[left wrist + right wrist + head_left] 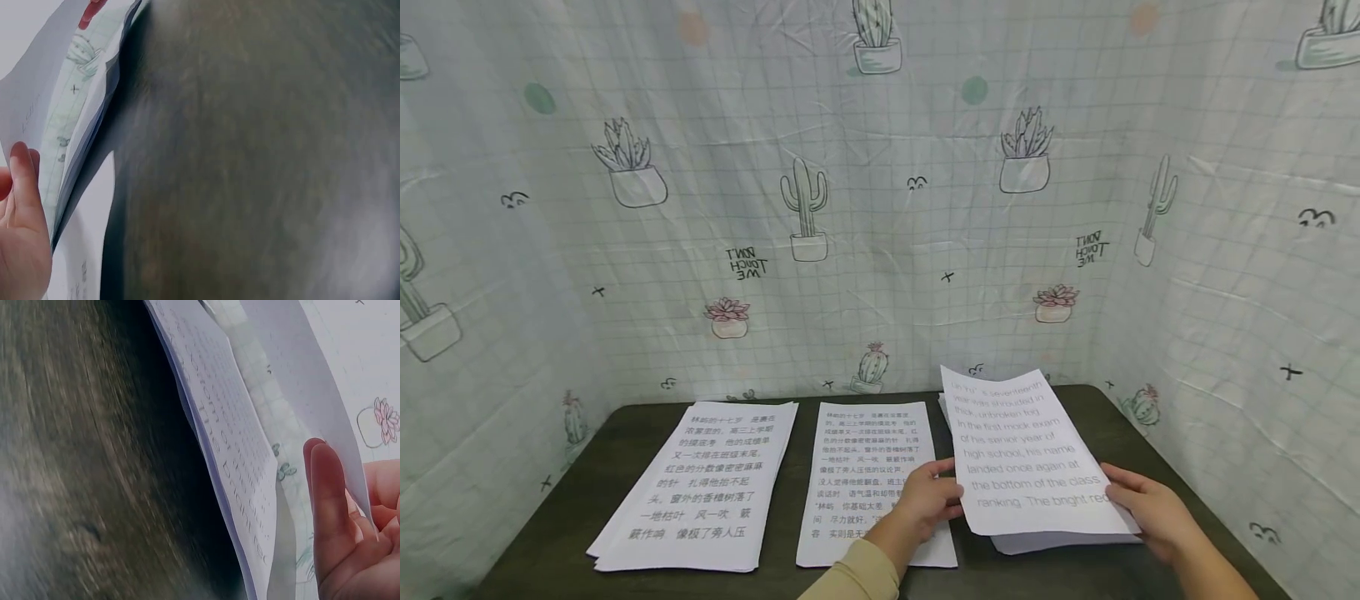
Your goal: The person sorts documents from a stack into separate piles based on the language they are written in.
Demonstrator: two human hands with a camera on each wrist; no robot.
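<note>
A sheet of paper (1015,454) with large English print is raised and tilted above a paper stack (1052,546) on the right side of the table. My left hand (928,500) pinches its left edge near the bottom. At the lower right edge, my right hand (1150,508) pinches it between thumb and fingers. In the right wrist view the lifted sheet (312,381) stands apart from the printed stack (219,425). The left wrist view catches the left hand (25,231) at the sheet's edge. Most of the stack is hidden from the head view by the sheet.
A middle stack (857,467) of Chinese-printed paper lies partly under my left forearm. Another Chinese-printed stack (700,492), slightly fanned, lies at the left. The dark table (550,508) is bounded by a cactus-patterned cloth (880,208) at the back and sides.
</note>
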